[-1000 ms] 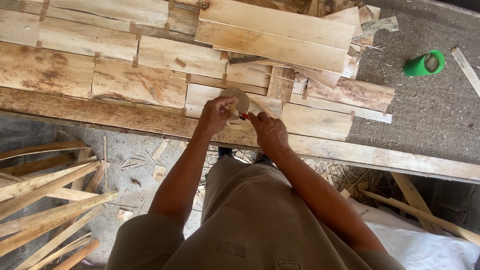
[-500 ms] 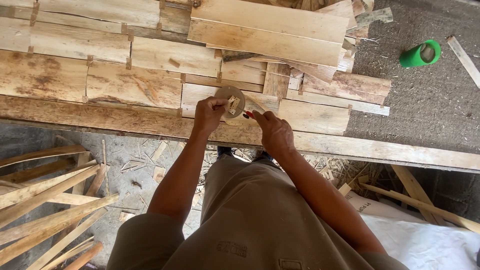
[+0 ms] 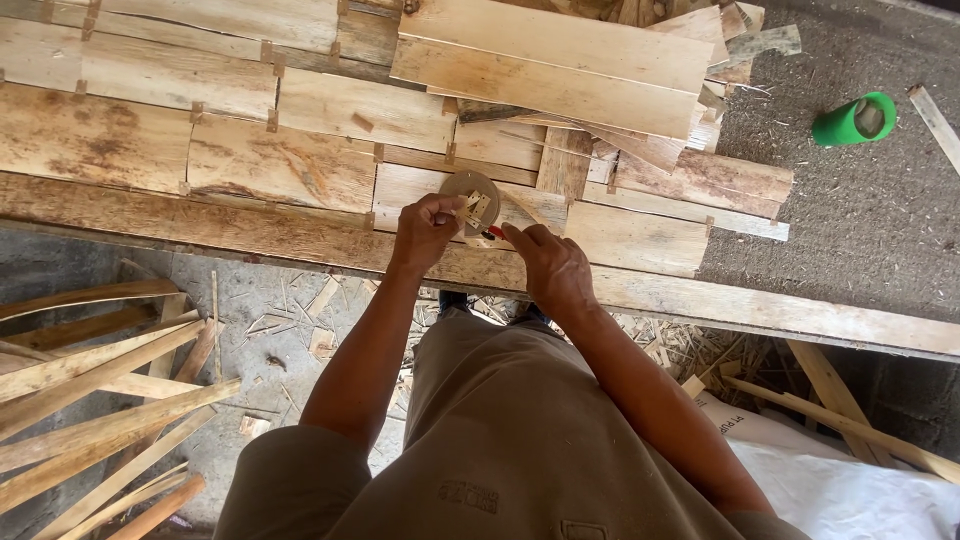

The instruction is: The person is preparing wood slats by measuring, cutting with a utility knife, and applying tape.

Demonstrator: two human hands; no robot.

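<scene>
Your left hand point(image 3: 425, 228) has its grip pinched on a round tan roll point(image 3: 470, 198), apparently tape, held just above the plank desk point(image 3: 280, 235); your right hand point(image 3: 550, 262) is curled shut beside it on something small and red point(image 3: 494, 233), too hidden to name. With fingertips that close together, a slip of the red piece could catch your left thumb, or the roll could drop among the loose boards point(image 3: 560, 60).

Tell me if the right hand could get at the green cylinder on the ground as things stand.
Probably not without stepping over: the right hand is busy at the round brown disc, and the green cylinder lies far beyond the stacked wooden planks.
</scene>
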